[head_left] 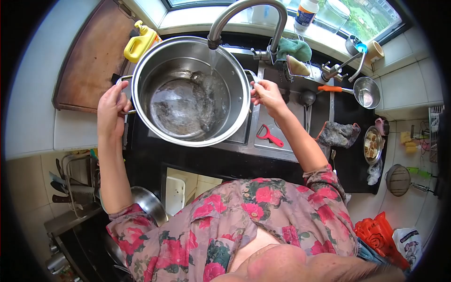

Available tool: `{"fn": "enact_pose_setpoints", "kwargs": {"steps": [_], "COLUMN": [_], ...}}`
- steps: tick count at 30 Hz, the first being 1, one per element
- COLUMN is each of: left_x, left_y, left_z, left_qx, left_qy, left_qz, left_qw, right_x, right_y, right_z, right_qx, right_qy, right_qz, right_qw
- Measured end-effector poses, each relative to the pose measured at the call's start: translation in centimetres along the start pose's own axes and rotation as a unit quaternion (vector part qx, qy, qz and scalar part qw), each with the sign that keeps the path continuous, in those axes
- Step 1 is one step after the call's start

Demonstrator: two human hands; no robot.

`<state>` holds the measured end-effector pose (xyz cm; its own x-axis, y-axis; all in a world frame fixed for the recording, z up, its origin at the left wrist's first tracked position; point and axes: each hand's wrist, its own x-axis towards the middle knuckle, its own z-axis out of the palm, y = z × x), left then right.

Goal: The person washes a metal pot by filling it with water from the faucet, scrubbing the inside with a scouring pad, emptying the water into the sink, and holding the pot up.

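A large stainless steel pot (145, 113) is held over the sink by its two side handles. My left hand (112, 104) is closed round the handle on the left. On the other side, my right hand (268, 96) grips the right handle. Water runs from the curved faucet (249, 5) into the pot, and the water (183, 103) inside is rippling. Whether the pot's base rests on anything is hidden. Right of the pot, a red peeler (270, 136) lies in the sink (291, 150), with a ladle (307, 99) beyond it.
A yellow bottle (141, 42) and a wooden cutting board (94, 56) stand at the left. Toward the right are a small pan (366, 92) with an orange handle, a grey cloth (338, 134) and a food plate (373, 144). A knife rack (75, 183) stands lower left.
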<state>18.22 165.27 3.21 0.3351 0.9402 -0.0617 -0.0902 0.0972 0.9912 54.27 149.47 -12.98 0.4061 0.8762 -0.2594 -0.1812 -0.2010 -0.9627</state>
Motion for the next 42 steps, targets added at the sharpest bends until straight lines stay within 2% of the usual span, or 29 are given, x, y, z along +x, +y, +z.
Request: {"fn": "enact_pose_setpoints", "kwargs": {"steps": [5, 8, 9, 11, 12, 14, 15, 17, 19, 21, 23, 24, 25, 28, 31, 34, 37, 38, 40, 42], "left_x": [-2.7, -3.0, -3.1, -3.1, -3.0, -3.3, -3.4, -3.3, -2.8, -2.4, -2.2, -2.3, -2.3, -1.5, -0.5, -0.9, -2.0, -2.3, -2.9, -3.4], "left_y": [2.6, 3.2, 3.3, 3.5, 3.6, 3.6, 3.6, 3.3, 2.5, 1.4, 0.1, -0.4, -1.0, -2.1, -3.5, -3.9, -3.4, -3.1, -2.9, -2.5], "left_z": [4.0, 5.4, 6.0, 7.0, 7.0, 7.1, 7.0, 6.6, 5.8, 5.4, 4.9, 4.7, 4.4, 2.6, 1.2, 2.3, 3.8, 4.0, 4.0, 4.2], "left_qx": [-0.069, -0.090, -0.089, -0.072, -0.057, -0.067, -0.078, -0.104, -0.139, -0.158, -0.155, -0.177, -0.198, -0.178, -0.151, -0.133, -0.119, -0.111, -0.105, -0.099], "left_qy": [-0.014, -0.057, -0.059, -0.016, -0.017, -0.021, -0.024, -0.048, -0.092, -0.082, -0.084, -0.076, -0.067, -0.050, -0.046, -0.036, -0.041, -0.044, -0.040, -0.037], "left_qz": [0.018, 0.070, 0.069, 0.103, 0.111, 0.112, 0.113, 0.100, 0.082, 0.055, 0.016, 0.004, -0.010, -0.046, -0.076, -0.096, -0.082, -0.073, -0.065, -0.056], "left_qw": [0.997, 0.992, 0.992, 0.992, 0.992, 0.991, 0.990, 0.988, 0.983, 0.983, 0.984, 0.981, 0.978, 0.982, 0.985, 0.986, 0.989, 0.990, 0.992, 0.993], "right_x": [5.4, 7.3, 8.5, 9.7, 10.4, 11.4, 11.1, 12.9, 13.2, 14.1, 11.1, 13.6, 11.6, 6.7, 5.2, 6.5, 7.5, 10.4, 11.7, 13.7], "right_y": [2.7, 2.1, 2.2, 1.9, 1.7, 1.5, 0.6, -0.2, -1.0, -1.2, -3.3, -1.1, -2.6, -5.1, -5.1, -4.4, -3.8, -1.2, 0.0, 0.8], "right_z": [3.1, 6.2, 6.7, 8.1, 8.3, 8.4, 8.2, 6.7, 4.6, 2.2, 1.5, -0.3, -0.8, -1.8, -2.8, -3.3, -3.0, -3.7, -3.2, -3.0], "right_qx": [-0.062, -0.088, -0.072, -0.157, -0.156, -0.326, -0.322, -0.285, -0.284, -0.208, -0.202, -0.182, -0.199, -0.119, -0.083, -0.149, -0.193, -0.269, -0.297, -0.413], "right_qy": [-0.023, 0.011, -0.046, -0.037, -0.038, 0.041, 0.055, 0.031, 0.026, 0.023, 0.077, 0.043, 0.030, 0.003, 0.040, 0.073, 0.023, 0.019, 0.013, 0.000], "right_qz": [0.013, 0.027, 0.041, 0.010, 0.010, -0.070, -0.076, -0.030, -0.080, -0.020, -0.128, -0.110, -0.059, -0.062, -0.044, -0.022, 0.011, -0.033, -0.117, -0.258], "right_qw": [0.998, 0.996, 0.995, 0.987, 0.987, 0.942, 0.942, 0.958, 0.955, 0.978, 0.968, 0.976, 0.978, 0.991, 0.995, 0.986, 0.981, 0.962, 0.948, 0.873]}}
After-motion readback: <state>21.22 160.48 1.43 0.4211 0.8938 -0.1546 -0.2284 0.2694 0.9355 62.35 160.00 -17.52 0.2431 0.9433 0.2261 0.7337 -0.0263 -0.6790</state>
